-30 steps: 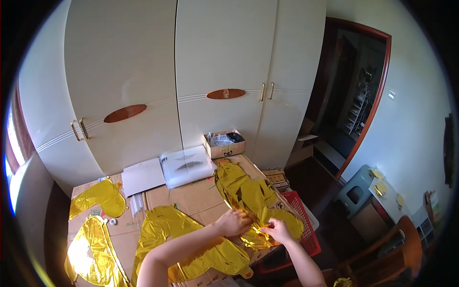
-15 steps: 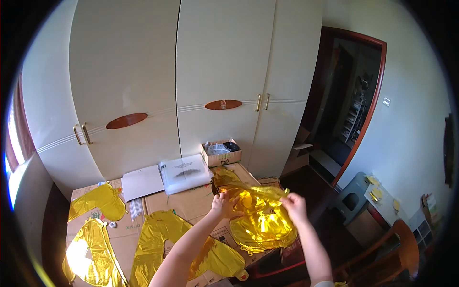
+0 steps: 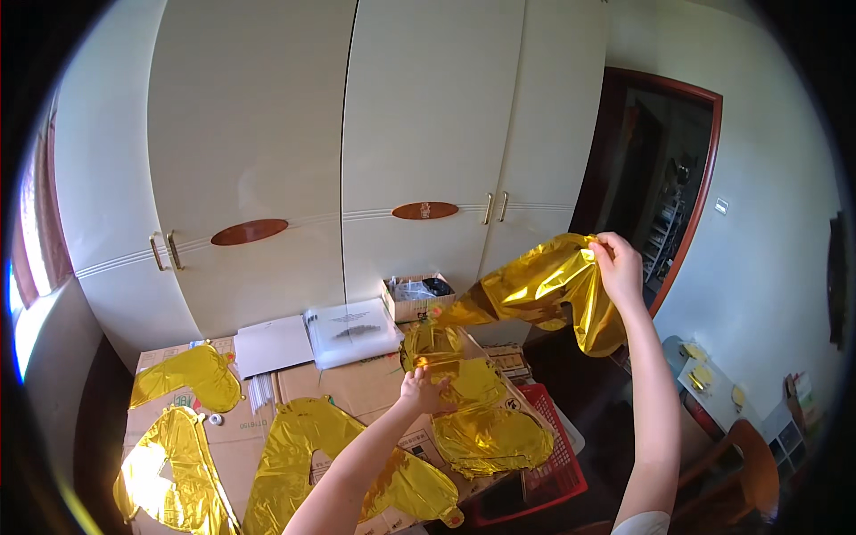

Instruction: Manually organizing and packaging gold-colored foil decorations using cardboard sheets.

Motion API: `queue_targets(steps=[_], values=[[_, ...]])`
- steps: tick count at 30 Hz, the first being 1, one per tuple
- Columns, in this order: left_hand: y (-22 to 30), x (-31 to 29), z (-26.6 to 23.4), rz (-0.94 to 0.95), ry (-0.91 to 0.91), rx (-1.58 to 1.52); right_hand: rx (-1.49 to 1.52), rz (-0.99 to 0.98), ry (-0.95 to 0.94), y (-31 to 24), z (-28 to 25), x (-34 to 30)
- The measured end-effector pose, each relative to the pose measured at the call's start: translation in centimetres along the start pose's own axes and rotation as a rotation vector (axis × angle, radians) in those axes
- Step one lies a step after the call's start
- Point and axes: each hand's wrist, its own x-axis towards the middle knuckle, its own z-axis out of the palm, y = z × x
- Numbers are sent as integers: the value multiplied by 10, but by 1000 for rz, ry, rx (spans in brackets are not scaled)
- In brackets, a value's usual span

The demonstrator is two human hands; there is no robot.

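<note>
High on the right, my right hand (image 3: pixel 620 267) pinches the edge of a shiny gold foil balloon (image 3: pixel 535 281), uninflated and stretched up off the stack. Its far end still hangs down to the table near the small box. My left hand (image 3: pixel 423 390) lies with fingers apart on the left side of the stacked flat gold foil balloons (image 3: pixel 495 437). Left of that arm, a larger flat gold foil balloon (image 3: pixel 316 423) is spread on the cardboard, partly covered by my forearm.
Further left lie a looped gold balloon (image 3: pixel 174 468) and a bent one (image 3: pixel 192 374), with a small white roll (image 3: pixel 216 419) between. White sheets (image 3: pixel 270 346), a clear plastic pack (image 3: pixel 355 332) and a small box (image 3: pixel 419 296) stand along the wardrobe. A red basket (image 3: pixel 557 446) is below the table's right edge.
My right hand has risen up and to the right, pulling the top gold foil balloon out of the stack. The left hand stays on the stack. The red basket has come into view.
</note>
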Motion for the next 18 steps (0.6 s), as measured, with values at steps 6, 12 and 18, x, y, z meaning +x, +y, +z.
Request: queue_targets(steps=[6, 12, 18], values=[[-8, 10, -14, 73, 27, 34, -8, -150, 3, -69, -47, -9], [1, 1, -1, -204, -312, -1282, -96, -515, -173, -136, -55, -99], [10, -74, -28, 214, -617, -2389, -6, -880, -418, -193, -50, -204]])
